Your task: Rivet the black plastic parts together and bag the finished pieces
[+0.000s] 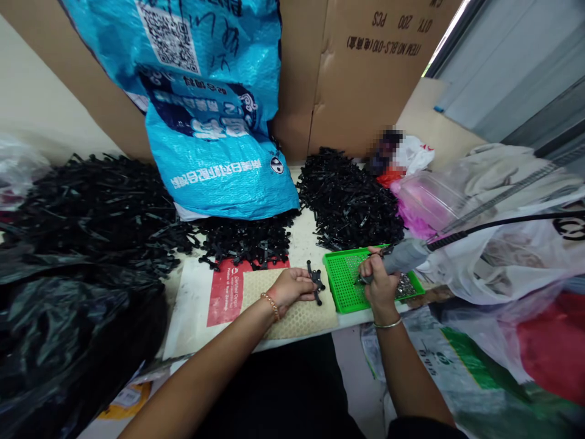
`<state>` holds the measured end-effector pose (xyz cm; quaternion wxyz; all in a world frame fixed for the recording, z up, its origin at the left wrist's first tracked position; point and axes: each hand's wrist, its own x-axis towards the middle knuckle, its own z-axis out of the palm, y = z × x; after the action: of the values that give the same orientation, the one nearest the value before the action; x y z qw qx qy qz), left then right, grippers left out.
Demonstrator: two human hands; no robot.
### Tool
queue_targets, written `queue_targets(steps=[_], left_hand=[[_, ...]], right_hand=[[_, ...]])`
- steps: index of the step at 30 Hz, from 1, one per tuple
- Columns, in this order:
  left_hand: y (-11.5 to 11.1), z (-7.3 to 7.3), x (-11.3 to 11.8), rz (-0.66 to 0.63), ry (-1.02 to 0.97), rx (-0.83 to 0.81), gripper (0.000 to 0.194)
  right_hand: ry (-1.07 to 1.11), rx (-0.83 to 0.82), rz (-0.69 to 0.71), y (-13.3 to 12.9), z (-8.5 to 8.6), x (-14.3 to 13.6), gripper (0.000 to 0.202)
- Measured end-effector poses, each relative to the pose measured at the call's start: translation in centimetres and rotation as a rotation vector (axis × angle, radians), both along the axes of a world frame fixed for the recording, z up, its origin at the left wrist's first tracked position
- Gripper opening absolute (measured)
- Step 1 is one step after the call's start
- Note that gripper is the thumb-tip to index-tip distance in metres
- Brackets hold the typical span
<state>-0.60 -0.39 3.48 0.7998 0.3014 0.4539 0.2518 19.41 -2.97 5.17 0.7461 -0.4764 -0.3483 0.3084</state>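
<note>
1. On the counter [301,244] before me, my left hand [292,288] rests on a tan honeycomb mat [297,317], its grip closed lightly on a small black plastic part [315,281] at the mat's right edge.
2. My right hand [379,281] holds a grey powered driver [404,255] in a tight grip, tip down over the green perforated tray [342,286]; a black cable [503,224] runs from the tool off to the right.
3. Small metal screws [404,285] lie in the tray's right end, partly hidden behind my right hand.
4. Just beyond the mat, a heap of black parts [247,239] crowds the counter; a second heap [350,198] sits behind the tray, and a far bigger one [91,207] spreads to the left, spilling over a black plastic bag [68,341].
5. A blue woven sack [210,110] leans over the middle heap. It carries a QR code and white script, seen upside down; I cannot read it.
6. Behind it stands a cardboard box [370,79], its print also inverted: "QTY: 200 PCS" and an item number I can only partly make out.
7. Under the mat lies a white sheet with a red panel [226,292]; its small print is too fine to read.
8. Right of the tray, clear and white plastic bags [503,256] pile up close to the driver.
</note>
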Motion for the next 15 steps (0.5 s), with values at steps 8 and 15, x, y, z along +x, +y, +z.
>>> queue_targets(steps=[8, 15], left_hand=[[0.04, 0.23, 0.07, -0.006, 0.021, -0.011, 0.025], [0.05, 0.11, 0.06, -0.002, 0.009, -0.015, 0.023]], right_hand=[[-0.013, 0.002, 0.018, -0.02, -0.05, 0.05, 0.019], [-0.01, 0.005, 0.026, -0.01, 0.08, 0.01, 0.017]])
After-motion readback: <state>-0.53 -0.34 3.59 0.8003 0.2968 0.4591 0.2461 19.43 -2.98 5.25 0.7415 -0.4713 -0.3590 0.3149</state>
